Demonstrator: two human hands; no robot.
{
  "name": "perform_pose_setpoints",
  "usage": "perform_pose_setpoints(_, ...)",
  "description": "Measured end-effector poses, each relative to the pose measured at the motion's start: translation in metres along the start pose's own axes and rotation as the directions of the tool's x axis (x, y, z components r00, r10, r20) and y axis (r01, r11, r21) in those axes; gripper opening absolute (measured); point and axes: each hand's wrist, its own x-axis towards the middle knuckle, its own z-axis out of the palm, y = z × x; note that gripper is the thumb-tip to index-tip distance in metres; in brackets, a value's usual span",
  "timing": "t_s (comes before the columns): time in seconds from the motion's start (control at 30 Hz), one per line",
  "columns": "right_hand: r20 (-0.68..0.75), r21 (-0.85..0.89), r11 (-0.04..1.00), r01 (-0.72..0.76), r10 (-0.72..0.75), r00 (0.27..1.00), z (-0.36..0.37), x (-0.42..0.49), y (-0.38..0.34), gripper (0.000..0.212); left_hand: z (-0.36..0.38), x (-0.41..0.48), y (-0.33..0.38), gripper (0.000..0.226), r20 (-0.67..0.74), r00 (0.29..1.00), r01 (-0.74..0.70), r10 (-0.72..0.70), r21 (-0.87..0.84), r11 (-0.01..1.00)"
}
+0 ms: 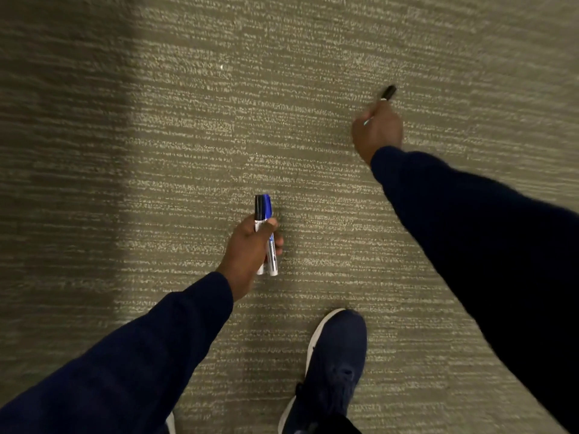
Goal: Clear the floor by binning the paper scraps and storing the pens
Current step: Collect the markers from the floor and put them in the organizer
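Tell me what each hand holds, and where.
Left hand: two markers, gripped mid-barrel, caps up. Right hand: black-capped marker, gripped by its barrel.

Looks like an office or classroom floor. The carpet (188, 136) is flat, low-pile and grey-green with thin pale streaks, the hard-wearing commercial kind. The markers (265, 214) are thick whiteboard ones with black and blue caps. Nothing else of the room shows, so the guess rests on those.
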Motion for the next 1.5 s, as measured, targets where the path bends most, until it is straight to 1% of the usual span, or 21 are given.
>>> perform_pose_setpoints(0.03, -0.006, 0.106, 0.993, -0.044, 0.045, 0.999, -0.001, -0.010, 0.002, 0.016, 0.000, -0.003, 0.002, 0.013, 0.003, 1.000, 0.005, -0.005, -0.003, 1.000)
perform_pose_setpoints(0.07, 0.019, 0.232, 0.969, -0.091, 0.089, 0.996, -0.003, -0.024, 0.004, 0.006, -0.001, -0.007, 0.006, 0.014, 0.003, 1.000, 0.008, -0.008, -0.003, 1.000)
perform_pose_setpoints(0.1, 0.076, 0.371, 0.917, -0.147, 0.128, 0.989, -0.006, -0.039, 0.003, 0.009, -0.001, -0.011, 0.010, 0.014, 0.002, 1.000, 0.007, -0.007, -0.007, 1.000)
perform_pose_setpoints(0.13, 0.162, 0.514, 0.830, -0.219, 0.156, 0.974, -0.009, -0.057, 0.000, 0.014, -0.001, -0.017, 0.016, 0.015, 0.000, 1.000, 0.003, -0.003, -0.014, 1.000)
perform_pose_setpoints(0.17, 0.259, 0.622, 0.727, -0.292, 0.162, 0.952, -0.014, -0.077, -0.005, 0.017, -0.001, -0.023, 0.024, 0.015, -0.003, 1.000, 0.000, 0.000, -0.026, 1.000)
perform_pose_setpoints(0.2, 0.342, 0.685, 0.639, -0.350, 0.143, 0.929, -0.021, -0.097, -0.011, 0.019, -0.001, -0.032, 0.035, 0.016, -0.008, 1.000, -0.002, 0.002, -0.040, 0.999)
perform_pose_setpoints(0.27, 0.449, 0.717, 0.551, -0.427, 0.102, 0.888, -0.041, -0.141, -0.027, 0.020, -0.002, -0.052, 0.059, 0.018, -0.023, 1.000, -0.015, 0.013, -0.053, 0.998)
perform_pose_setpoints(0.37, 0.496, 0.734, 0.485, -0.476, 0.095, 0.863, -0.080, -0.202, -0.060, 0.027, -0.007, -0.091, 0.102, 0.025, -0.033, 0.999, -0.035, 0.034, -0.017, 0.999)
perform_pose_setpoints(0.43, 0.498, 0.716, 0.507, -0.481, 0.113, 0.860, -0.109, -0.238, -0.087, 0.027, -0.014, -0.122, 0.135, 0.023, -0.039, 0.998, -0.044, 0.044, 0.001, 0.999)
perform_pose_setpoints(0.5, 0.512, 0.694, 0.541, -0.475, 0.093, 0.854, -0.138, -0.270, -0.120, 0.025, -0.023, -0.157, 0.170, 0.022, -0.049, 0.997, -0.054, 0.053, -0.020, 0.998)
perform_pose_setpoints(0.67, 0.516, 0.638, 0.686, -0.349, -0.044, 0.856, -0.207, -0.330, -0.204, 0.022, -0.055, -0.249, 0.255, 0.028, -0.069, 0.994, -0.090, 0.080, -0.144, 0.985)
perform_pose_setpoints(0.73, 0.506, 0.624, 0.731, -0.276, -0.108, 0.856, -0.235, -0.352, -0.238, 0.019, -0.070, -0.287, 0.284, 0.024, -0.088, 0.991, -0.115, 0.098, -0.210, 0.971)
perform_pose_setpoints(0.83, 0.518, 0.587, 0.789, -0.182, -0.193, 0.833, -0.279, -0.390, -0.285, 0.017, -0.094, -0.347, 0.321, 0.016, -0.097, 0.989, -0.139, 0.115, -0.304, 0.942)
perform_pose_setpoints(0.93, 0.492, 0.531, 0.847, -0.019, -0.290, 0.821, -0.325, -0.429, -0.325, 0.012, -0.117, -0.410, 0.354, 0.018, -0.117, 0.983, -0.173, 0.140, -0.359, 0.917)
perform_pose_setpoints(1.0, 0.478, 0.476, 0.873, 0.106, -0.358, 0.802, -0.357, -0.455, -0.349, 0.009, -0.132, -0.453, 0.371, 0.019, -0.088, 0.981, -0.192, 0.171, -0.392, 0.900)
perform_pose_setpoints(1.1, 0.465, 0.413, 0.870, 0.270, -0.456, 0.759, -0.401, -0.496, -0.382, 0.008, -0.151, -0.516, 0.395, 0.014, -0.061, 0.971, -0.236, 0.233, -0.439, 0.867)
perform_pose_setpoints(1.2, 0.477, 0.368, 0.849, 0.378, -0.522, 0.707, -0.441, -0.537, -0.411, 0.017, -0.168, -0.577, 0.415, 0.004, -0.113, 0.957, -0.288, 0.266, -0.448, 0.846)
perform_pose_setpoints(1.27, 0.471, 0.336, 0.825, 0.455, -0.565, 0.678, -0.465, -0.562, -0.429, 0.023, -0.178, -0.616, 0.429, 0.005, -0.135, 0.949, -0.314, 0.284, -0.474, 0.823)
perform_pose_setpoints(1.3, 0.470, 0.334, 0.811, 0.480, -0.585, 0.661, -0.476, -0.575, -0.439, 0.024, -0.184, -0.635, 0.435, 0.006, -0.139, 0.944, -0.327, 0.298, -0.492, 0.807)
perform_pose_setpoints(1.37, 0.480, 0.359, 0.797, 0.486, -0.604, 0.636, -0.497, -0.600, -0.459, 0.021, -0.198, -0.670, 0.446, 0.007, -0.152, 0.932, -0.359, 0.329, -0.515, 0.778)
perform_pose_setpoints(1.5, 0.485, 0.366, 0.771, 0.522, -0.636, 0.600, -0.530, -0.636, -0.494, 0.019, -0.226, -0.726, 0.462, 0.010, -0.233, 0.899, -0.438, 0.371, -0.498, 0.748)
